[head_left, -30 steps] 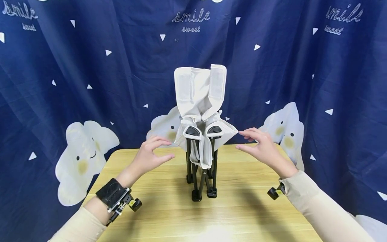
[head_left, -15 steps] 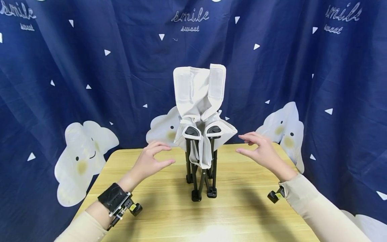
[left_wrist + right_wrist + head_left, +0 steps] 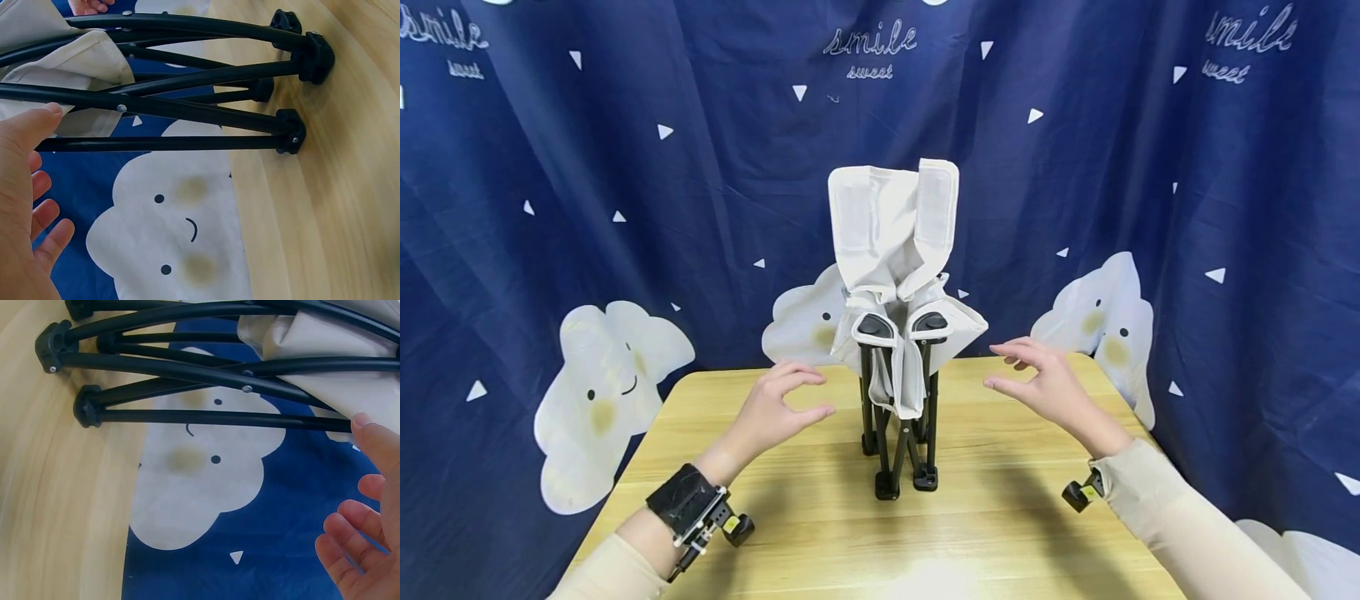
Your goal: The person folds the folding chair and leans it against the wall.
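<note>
The left grip [image 3: 771, 412] is released, thumb and fingers spread apart in a loose curve; the right grip [image 3: 1048, 385] is released likewise, its fingertips near the white fabric [image 3: 891, 271] of a folded chair [image 3: 912, 375]; that chair stands upright on the bench [image 3: 820, 508] between both grips, apart from each

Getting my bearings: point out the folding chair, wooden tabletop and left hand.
Folding chair [image 3: 911, 379], head view: hanging white fabric.
Wooden tabletop [image 3: 820, 533], head view: bare nearer part.
Left hand [image 3: 772, 408], head view: middle of the hand.
</note>
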Motion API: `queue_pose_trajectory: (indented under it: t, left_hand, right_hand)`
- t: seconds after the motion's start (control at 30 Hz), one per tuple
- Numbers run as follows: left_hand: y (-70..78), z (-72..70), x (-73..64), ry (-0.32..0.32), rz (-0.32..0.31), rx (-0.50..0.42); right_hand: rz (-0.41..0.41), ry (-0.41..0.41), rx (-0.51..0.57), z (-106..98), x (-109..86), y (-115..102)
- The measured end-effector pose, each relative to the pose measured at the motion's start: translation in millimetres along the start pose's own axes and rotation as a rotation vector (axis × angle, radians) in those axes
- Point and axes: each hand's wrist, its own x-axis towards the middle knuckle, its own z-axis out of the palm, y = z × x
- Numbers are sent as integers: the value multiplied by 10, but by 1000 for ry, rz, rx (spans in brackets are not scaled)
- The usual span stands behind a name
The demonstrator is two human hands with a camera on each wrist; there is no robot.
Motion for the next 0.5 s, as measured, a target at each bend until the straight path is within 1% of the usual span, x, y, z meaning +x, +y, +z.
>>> queue_pose_trajectory:
  t: [0.23,0.5]
  left_hand:
    - [-30,53,-74,-4,12,-8]
    - [-41,95,-144,-25,-10,-12]
  right_hand:
    - [11,-20,3,33,-49,9]
    - [9,-33,11,95,-110,37]
